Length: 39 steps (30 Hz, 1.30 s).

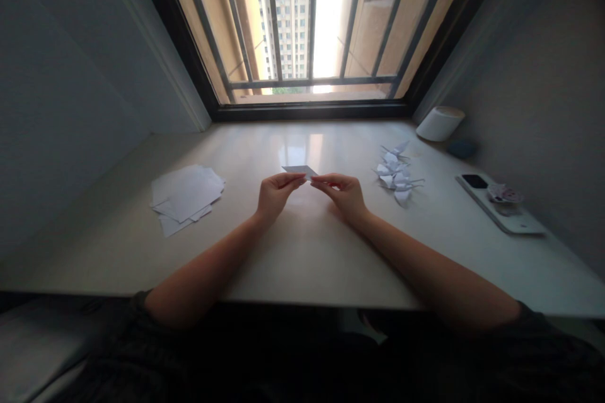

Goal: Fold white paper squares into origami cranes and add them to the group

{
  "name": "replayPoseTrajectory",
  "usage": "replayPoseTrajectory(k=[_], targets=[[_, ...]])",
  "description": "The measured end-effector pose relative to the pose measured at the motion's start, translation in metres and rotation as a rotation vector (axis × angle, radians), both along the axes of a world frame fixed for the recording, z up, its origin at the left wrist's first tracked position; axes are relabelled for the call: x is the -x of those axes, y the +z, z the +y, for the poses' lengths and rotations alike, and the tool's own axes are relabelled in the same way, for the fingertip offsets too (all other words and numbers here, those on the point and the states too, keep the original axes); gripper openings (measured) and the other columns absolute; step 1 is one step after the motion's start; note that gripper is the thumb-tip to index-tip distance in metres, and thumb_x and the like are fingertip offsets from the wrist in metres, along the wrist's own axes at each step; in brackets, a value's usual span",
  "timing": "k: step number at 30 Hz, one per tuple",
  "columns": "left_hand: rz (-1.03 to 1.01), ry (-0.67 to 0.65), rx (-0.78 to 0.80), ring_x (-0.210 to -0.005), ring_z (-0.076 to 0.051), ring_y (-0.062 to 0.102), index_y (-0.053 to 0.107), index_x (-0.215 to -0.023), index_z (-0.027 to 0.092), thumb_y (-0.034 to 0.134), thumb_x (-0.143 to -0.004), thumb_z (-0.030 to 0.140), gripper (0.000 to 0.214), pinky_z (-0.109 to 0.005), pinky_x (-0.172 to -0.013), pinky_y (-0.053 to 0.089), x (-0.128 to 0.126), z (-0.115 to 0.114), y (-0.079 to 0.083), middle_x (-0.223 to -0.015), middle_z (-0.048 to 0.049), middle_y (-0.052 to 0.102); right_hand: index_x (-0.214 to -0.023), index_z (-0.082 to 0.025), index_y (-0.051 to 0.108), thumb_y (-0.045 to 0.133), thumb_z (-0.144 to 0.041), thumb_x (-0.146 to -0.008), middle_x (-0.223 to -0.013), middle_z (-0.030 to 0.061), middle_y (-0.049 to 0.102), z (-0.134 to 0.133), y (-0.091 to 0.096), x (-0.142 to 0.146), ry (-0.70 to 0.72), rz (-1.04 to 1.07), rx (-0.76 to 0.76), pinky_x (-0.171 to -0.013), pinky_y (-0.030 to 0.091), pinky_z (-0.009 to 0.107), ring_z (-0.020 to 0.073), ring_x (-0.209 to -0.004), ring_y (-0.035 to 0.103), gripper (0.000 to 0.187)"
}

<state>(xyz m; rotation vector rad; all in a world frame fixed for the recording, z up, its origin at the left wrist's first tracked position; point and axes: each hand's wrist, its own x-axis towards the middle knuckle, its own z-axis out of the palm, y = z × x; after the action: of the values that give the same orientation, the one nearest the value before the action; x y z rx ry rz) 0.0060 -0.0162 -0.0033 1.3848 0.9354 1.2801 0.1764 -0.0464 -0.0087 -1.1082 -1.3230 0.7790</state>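
Note:
A small folded piece of white paper point(299, 170) is held just above the tabletop, in the middle of the view. My left hand point(278, 192) pinches its near edge between thumb and fingers. From the other side my right hand point(343, 192) pinches the near right corner, its fingertips close to those of the left. Parts of the paper are hidden behind the fingers. Off to the right of my right hand lies a cluster of several folded paper cranes point(397, 170). To the left of my left hand is a loose pile of white paper sheets point(189, 195).
The pale, glossy tabletop point(302, 264) runs up to a barred window point(307, 110). Near the back right corner sits a white cylindrical object point(440, 124) with a dark rounded thing point(461, 149) beside it. A phone point(520, 223) lies along the right edge, a crumpled-looking ornament point(505, 194) on it.

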Motion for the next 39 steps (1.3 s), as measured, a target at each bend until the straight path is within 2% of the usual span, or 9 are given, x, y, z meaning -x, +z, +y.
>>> replayPoseTrajectory(k=[8, 12, 21, 30, 39], targets=[[-0.035, 0.009, 0.007, -0.083, -0.021, 0.07, 0.076, -0.088, 0.019, 0.08, -0.066, 0.038, 0.03, -0.036, -0.08, 0.056, -0.0013, -0.0007, -0.0009, -0.086, -0.0069, 0.076, -0.081, -0.025, 0.078, 0.082, -0.043, -0.06, -0.084, 0.0035, 0.077, 0.0028, 0.0003, 0.0028, 0.086, 0.248, 0.146, -0.081, 0.054, 0.038, 0.0224, -0.082, 0.07, 0.028], [-0.044, 0.01, -0.016, -0.082, -0.02, 0.071, 0.076, -0.088, 0.019, 0.079, -0.067, 0.037, 0.028, -0.036, -0.08, 0.056, -0.0017, -0.0006, -0.0021, -0.085, -0.0066, 0.076, -0.078, -0.025, 0.078, 0.084, -0.043, -0.056, -0.084, 0.0037, 0.077, 0.0014, 0.0036, 0.0038, 0.106, 0.303, 0.167, -0.085, 0.054, 0.039, 0.0219, -0.082, 0.07, 0.029], [0.023, 0.028, -0.111, -0.084, -0.02, 0.071, 0.076, -0.088, 0.02, 0.077, -0.07, 0.039, 0.026, -0.037, -0.084, 0.056, 0.0009, -0.0013, -0.0016, -0.089, -0.0065, 0.076, -0.082, -0.024, 0.077, 0.081, -0.048, -0.058, -0.077, 0.0039, 0.076, 0.0028, 0.0028, 0.0029, 0.1, 0.286, 0.19, -0.067, 0.052, 0.031, 0.0157, -0.066, 0.066, 0.033], [0.021, 0.081, -0.098, -0.083, -0.021, 0.071, 0.076, -0.092, 0.021, 0.079, -0.067, 0.038, 0.031, -0.037, -0.085, 0.056, 0.0002, -0.001, -0.0046, -0.089, -0.0055, 0.076, -0.081, -0.025, 0.078, 0.082, -0.041, -0.06, -0.078, 0.0035, 0.076, 0.002, 0.0024, 0.0041, 0.092, 0.339, 0.174, -0.07, 0.053, 0.034, 0.0173, -0.067, 0.067, 0.026], [0.003, 0.097, -0.108, -0.083, -0.02, 0.071, 0.076, -0.092, 0.02, 0.078, -0.068, 0.038, 0.029, -0.037, -0.084, 0.056, -0.0008, -0.0013, -0.0044, -0.09, -0.0062, 0.076, -0.08, -0.024, 0.078, 0.082, -0.043, -0.058, -0.079, 0.0038, 0.076, 0.0017, 0.0035, 0.0064, 0.074, 0.347, 0.184, -0.072, 0.054, 0.037, 0.0176, -0.067, 0.067, 0.029]])
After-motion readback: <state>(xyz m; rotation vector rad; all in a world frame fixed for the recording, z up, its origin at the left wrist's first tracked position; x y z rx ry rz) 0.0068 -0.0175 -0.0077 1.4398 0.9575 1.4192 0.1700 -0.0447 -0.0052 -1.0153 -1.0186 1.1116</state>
